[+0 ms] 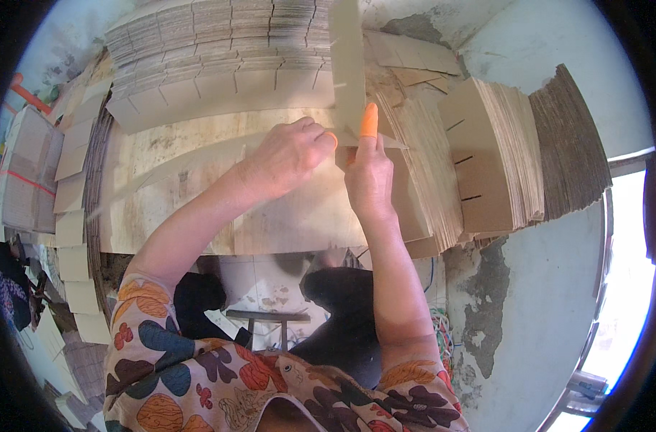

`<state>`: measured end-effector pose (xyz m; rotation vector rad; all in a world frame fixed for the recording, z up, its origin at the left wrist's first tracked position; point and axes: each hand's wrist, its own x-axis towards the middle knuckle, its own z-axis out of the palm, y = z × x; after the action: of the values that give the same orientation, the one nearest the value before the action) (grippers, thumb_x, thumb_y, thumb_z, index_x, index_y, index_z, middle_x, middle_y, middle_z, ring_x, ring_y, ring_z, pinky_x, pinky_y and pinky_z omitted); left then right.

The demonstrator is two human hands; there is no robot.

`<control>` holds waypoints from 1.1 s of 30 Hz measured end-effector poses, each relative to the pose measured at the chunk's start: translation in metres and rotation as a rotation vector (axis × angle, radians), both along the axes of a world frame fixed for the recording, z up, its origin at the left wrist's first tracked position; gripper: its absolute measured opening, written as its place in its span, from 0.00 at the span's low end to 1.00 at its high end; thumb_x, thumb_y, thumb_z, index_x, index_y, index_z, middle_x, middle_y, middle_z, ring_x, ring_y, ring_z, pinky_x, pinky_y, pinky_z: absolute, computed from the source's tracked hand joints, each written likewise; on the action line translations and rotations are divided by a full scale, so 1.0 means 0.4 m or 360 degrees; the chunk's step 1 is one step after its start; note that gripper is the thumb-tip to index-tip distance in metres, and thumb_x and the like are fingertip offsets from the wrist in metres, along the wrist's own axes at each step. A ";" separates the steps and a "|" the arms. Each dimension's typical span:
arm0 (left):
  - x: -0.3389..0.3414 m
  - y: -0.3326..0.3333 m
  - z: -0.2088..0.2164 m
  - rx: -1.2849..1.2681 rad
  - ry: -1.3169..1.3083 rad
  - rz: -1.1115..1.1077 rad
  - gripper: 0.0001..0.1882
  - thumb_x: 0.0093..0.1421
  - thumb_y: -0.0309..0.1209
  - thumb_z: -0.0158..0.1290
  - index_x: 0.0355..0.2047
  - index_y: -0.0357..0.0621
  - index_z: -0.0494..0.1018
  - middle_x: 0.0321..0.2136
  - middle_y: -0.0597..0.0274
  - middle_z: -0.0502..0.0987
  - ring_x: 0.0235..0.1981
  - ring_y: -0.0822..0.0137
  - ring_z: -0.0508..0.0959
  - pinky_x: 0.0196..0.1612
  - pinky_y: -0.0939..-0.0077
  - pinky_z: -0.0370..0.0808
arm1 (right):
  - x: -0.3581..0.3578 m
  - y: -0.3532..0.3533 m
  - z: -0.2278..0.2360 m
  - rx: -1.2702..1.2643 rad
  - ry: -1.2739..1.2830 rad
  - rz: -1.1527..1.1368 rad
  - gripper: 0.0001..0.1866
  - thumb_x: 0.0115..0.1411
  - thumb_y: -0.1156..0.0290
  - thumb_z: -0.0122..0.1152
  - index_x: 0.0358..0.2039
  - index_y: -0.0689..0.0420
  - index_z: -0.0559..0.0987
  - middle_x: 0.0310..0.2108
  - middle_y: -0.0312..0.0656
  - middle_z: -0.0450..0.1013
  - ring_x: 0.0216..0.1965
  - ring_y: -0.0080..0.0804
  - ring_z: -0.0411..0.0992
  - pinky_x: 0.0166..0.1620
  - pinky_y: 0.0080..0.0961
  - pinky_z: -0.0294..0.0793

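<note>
My left hand (292,153) is closed in a pinch over the worktable, an orange finger cot on one digit. A thin cardboard strip (176,160), blurred by motion, runs out to the left from it. Just to its right, my right hand (371,169) grips the lower end of a long upright cardboard strip (349,61). The right index finger, also in an orange cot, lies stretched along that strip's side. Between the hands the two strips seem to meet, but the fingers and blur hide the exact join.
Stacked slotted cardboard strips (220,43) stand along the table's (198,209) far side. More slotted stacks (486,155) lean at the right, beside a darker stack (569,144). At the left are overlapping cardboard pieces (72,194) and a wrapped bundle (27,169). A stool (266,315) is below.
</note>
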<state>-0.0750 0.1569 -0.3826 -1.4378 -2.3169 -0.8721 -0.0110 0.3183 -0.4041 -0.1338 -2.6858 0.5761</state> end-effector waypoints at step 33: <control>-0.294 -0.018 -0.049 -0.0343 0.0329 0.0448 0.04 0.44 0.22 0.53 0.23 0.42 0.71 0.24 0.59 0.77 0.34 0.56 0.75 0.33 0.64 0.74 | 0.027 -0.023 0.022 -0.0249 0.0169 0.0146 0.44 0.50 0.86 0.52 0.65 0.49 0.47 0.42 0.50 0.69 0.29 0.49 0.74 0.30 0.37 0.77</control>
<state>-0.1926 0.1499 -0.4024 -1.1718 -2.4285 -0.3877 -0.0001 0.3092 -0.3953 -0.0216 -2.5531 0.7989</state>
